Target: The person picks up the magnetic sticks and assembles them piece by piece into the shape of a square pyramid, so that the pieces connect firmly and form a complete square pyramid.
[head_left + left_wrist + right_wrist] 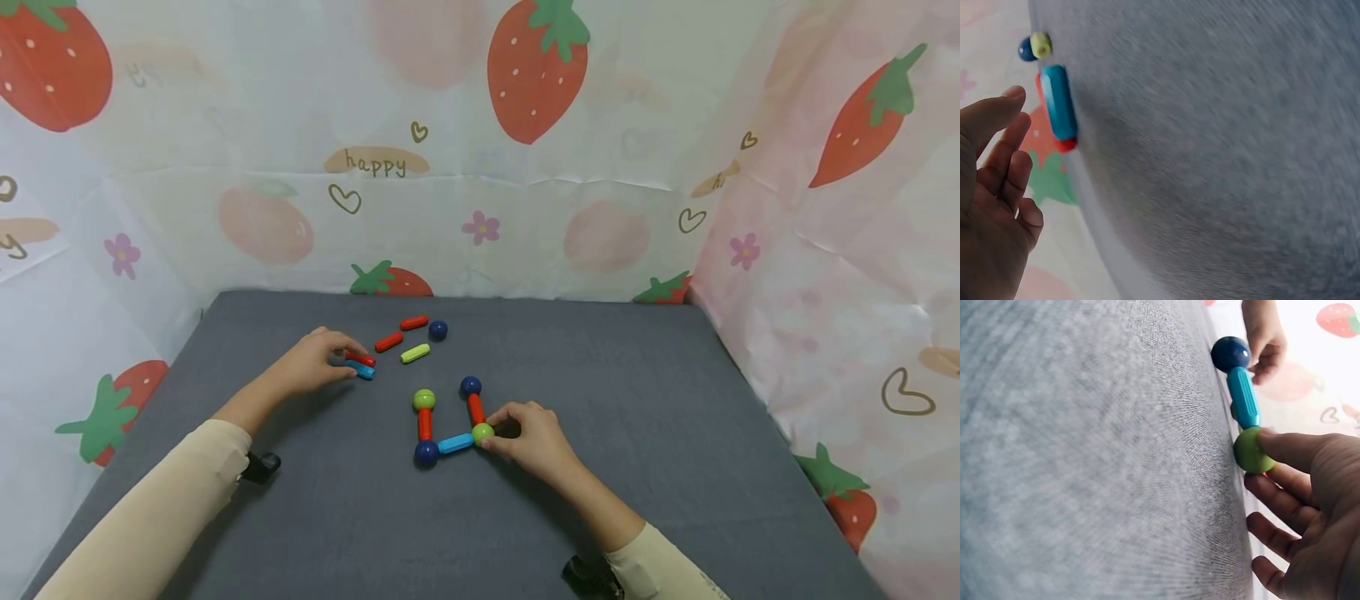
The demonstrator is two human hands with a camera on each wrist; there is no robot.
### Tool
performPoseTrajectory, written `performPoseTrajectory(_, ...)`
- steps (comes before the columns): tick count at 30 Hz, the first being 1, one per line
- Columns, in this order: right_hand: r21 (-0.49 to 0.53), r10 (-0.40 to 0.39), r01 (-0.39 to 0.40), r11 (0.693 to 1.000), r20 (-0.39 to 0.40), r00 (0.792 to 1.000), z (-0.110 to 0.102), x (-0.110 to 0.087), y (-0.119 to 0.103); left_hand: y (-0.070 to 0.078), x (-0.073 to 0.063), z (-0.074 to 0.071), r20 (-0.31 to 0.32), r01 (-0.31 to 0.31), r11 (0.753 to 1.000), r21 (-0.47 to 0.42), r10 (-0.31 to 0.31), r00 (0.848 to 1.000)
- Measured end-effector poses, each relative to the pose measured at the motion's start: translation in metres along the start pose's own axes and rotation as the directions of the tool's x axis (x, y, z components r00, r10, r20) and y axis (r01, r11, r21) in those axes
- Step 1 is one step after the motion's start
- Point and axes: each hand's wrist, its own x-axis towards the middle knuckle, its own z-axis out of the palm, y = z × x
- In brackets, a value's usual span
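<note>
On the grey cloth lies a U-shaped build of magnetic sticks and balls. My right hand pinches its corner green ball between thumb and index finger. A light-blue stick joins that ball to a dark blue ball. Red sticks form the two sides, topped by another green ball and another dark blue ball. My left hand reaches to a loose blue stick and a loose red stick, side by side. In the left wrist view its thumb and fingers are spread, apart from both.
Beyond the build lie two more loose red sticks, a yellow-green stick and a loose dark blue ball. Strawberry-printed sheeting walls the back and sides of the grey table surface.
</note>
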Motion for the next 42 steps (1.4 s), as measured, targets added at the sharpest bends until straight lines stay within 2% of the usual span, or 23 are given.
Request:
performPoseTrajectory(6,0.008,-0.004,0.004,1.0,-0.001,1.0,-0.001,0.001,0.001,-0.013,0.003,0.002,0.009,0.047,0.999,-0.007,-0.047,0.999)
performPoseTrajectory(15,0.024,0.0,0.0,1.0,0.012,1.0,-0.001,0.001,0.001,-0.021,0.008,0.006,0.039,0.074,0.997,-0.004,-0.074,0.997)
performPoseTrajectory(24,0.042,-0.001,0.001,0.999,0.009,1.0,-0.001,0.0,0.0,-0.021,0.01,0.01,0.085,0.093,0.995,-0.024,-0.091,0.992)
performPoseTrajectory(37,0.036,0.009,-0.01,0.999,0.004,1.0,-0.002,0.0,-0.001,-0.018,0.012,0.012,0.094,0.088,0.996,-0.025,-0.085,0.992)
performPoseTrajectory(42,0.036,0.012,-0.012,0.999,0.006,1.0,-0.002,0.0,-0.001,-0.013,0.01,0.011,0.098,0.121,0.992,-0.04,-0.117,0.988)
